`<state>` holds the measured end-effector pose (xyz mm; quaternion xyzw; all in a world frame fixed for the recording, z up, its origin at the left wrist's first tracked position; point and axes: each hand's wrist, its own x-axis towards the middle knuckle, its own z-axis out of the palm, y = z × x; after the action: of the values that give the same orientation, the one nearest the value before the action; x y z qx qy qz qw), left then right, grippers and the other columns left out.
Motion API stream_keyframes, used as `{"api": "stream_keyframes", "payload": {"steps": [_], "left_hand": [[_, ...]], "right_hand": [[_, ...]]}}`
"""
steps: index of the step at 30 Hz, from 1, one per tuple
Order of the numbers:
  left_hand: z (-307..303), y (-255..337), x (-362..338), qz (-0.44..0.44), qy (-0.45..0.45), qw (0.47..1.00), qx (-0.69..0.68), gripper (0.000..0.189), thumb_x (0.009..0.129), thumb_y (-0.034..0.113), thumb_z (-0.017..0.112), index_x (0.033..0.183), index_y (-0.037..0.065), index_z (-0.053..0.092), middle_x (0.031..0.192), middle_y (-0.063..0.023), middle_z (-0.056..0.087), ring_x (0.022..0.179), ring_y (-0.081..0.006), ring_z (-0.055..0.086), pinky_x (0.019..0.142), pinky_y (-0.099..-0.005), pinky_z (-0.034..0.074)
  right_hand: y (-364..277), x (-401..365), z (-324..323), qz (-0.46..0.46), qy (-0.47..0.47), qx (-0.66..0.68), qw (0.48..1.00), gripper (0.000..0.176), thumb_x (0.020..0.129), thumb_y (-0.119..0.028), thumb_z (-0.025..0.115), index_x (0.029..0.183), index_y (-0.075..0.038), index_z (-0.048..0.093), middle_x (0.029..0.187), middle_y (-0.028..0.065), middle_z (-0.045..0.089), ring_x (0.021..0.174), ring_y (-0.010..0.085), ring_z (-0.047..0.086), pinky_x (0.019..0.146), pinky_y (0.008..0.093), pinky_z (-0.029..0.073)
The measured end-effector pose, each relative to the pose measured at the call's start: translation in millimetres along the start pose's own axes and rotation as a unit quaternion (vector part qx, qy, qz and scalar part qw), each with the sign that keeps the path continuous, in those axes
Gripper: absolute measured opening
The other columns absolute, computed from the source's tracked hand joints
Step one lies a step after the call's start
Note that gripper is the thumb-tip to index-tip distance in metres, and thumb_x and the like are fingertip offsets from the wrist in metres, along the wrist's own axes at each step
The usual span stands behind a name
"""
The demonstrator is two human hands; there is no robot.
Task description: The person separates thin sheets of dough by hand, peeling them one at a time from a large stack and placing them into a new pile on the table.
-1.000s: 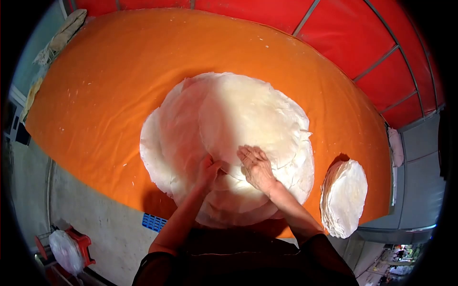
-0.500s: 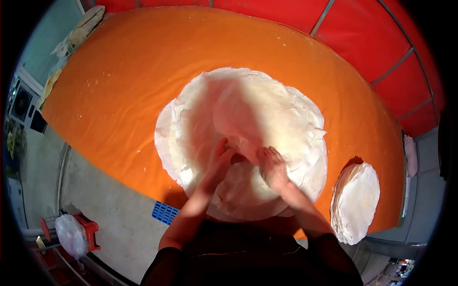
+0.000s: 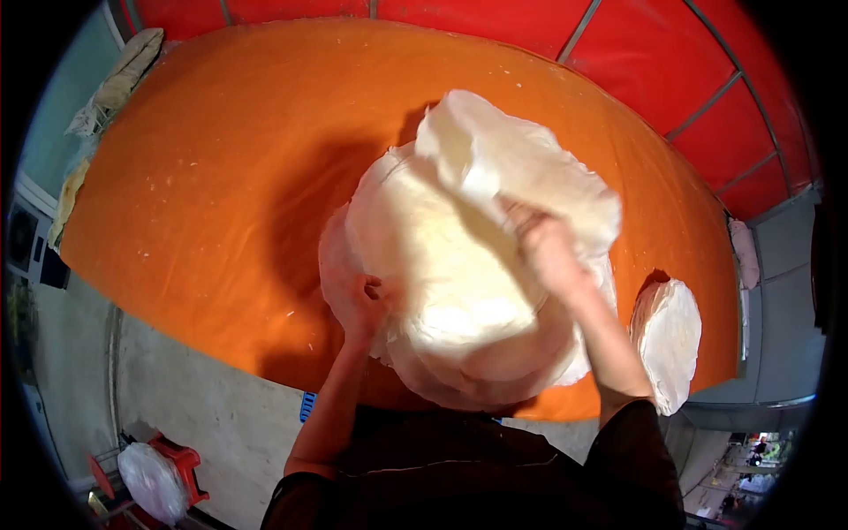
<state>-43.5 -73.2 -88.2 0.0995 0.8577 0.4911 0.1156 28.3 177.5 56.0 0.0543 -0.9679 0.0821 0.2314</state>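
Observation:
A pile of large, thin, pale round dough sheets [image 3: 442,256] lies in front of me, its edges ragged and overlapping. My right hand [image 3: 549,252] is closed on one dough sheet [image 3: 530,163], which is raised and folded over at the pile's upper right. Motion blurs part of this hand. At the left rim of the pile is my left hand [image 3: 369,302], fingers curled with thumb and fingertip close together. Whether it pinches a sheet's edge I cannot make out.
An orange cloth [image 3: 238,177] covers the wide table. A second stack of round sheets [image 3: 669,344] leans at the right edge. Red panels [image 3: 654,79] line the far side. Down left on the floor are a red stool [image 3: 181,464] with a plastic-wrapped bundle and a blue crate [image 3: 307,406].
My right hand has moved up and right, lifting a dough sheet off the pile's middle. My left hand has moved left to the pile's edge. The view has shifted slightly.

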Motion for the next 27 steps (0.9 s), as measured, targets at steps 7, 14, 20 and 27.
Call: {"api": "stream_keyframes", "payload": {"steps": [7, 14, 20, 27], "left_hand": [[-14, 13, 2, 0.06, -0.047, 0.996, -0.045, 0.031, 0.067, 0.009, 0.069, 0.093, 0.0, 0.054, 0.076, -0.0064, 0.056, 0.068, -0.0166, 0.054, 0.064, -0.0267, 0.045], [0, 31, -2, -0.279, -0.201, 0.756, -0.557, 0.043, 0.077, 0.008, 0.06, 0.112, 0.004, 0.037, 0.104, -0.0106, 0.045, 0.097, -0.0235, 0.048, 0.077, -0.0354, 0.046], [-5, 34, 4, -0.21, -0.317, 0.761, -0.525, 0.033, 0.078, 0.005, 0.051, 0.107, 0.0, 0.034, 0.108, -0.0154, 0.046, 0.099, -0.0292, 0.051, 0.089, -0.0439, 0.041], [12, 7, 18, -0.203, -0.328, 0.789, -0.478, 0.057, 0.075, -0.004, 0.051, 0.124, -0.002, 0.022, 0.117, -0.0201, 0.045, 0.107, -0.0302, 0.048, 0.088, -0.0403, 0.041]], "right_hand": [[-56, -44, 94, 0.073, -0.083, 0.013, 0.994, 0.029, 0.069, -0.006, 0.057, 0.098, -0.001, 0.056, 0.093, 0.016, 0.06, 0.081, 0.0288, 0.059, 0.069, 0.0367, 0.049], [-95, -60, 108, 0.151, -0.065, 0.048, 0.985, 0.04, 0.066, -0.007, 0.06, 0.105, 0.003, 0.054, 0.104, 0.0197, 0.057, 0.099, 0.0318, 0.054, 0.085, 0.0376, 0.044], [-111, -68, 109, 0.156, -0.044, 0.059, 0.985, 0.047, 0.073, -0.01, 0.058, 0.116, 0.005, 0.046, 0.114, 0.0215, 0.051, 0.106, 0.0343, 0.049, 0.092, 0.0369, 0.039], [-37, -35, 78, 0.305, -0.101, 0.269, 0.908, 0.021, 0.076, -0.007, 0.057, 0.094, 0.004, 0.052, 0.1, 0.0171, 0.06, 0.076, 0.0197, 0.058, 0.066, 0.0296, 0.046]]}}
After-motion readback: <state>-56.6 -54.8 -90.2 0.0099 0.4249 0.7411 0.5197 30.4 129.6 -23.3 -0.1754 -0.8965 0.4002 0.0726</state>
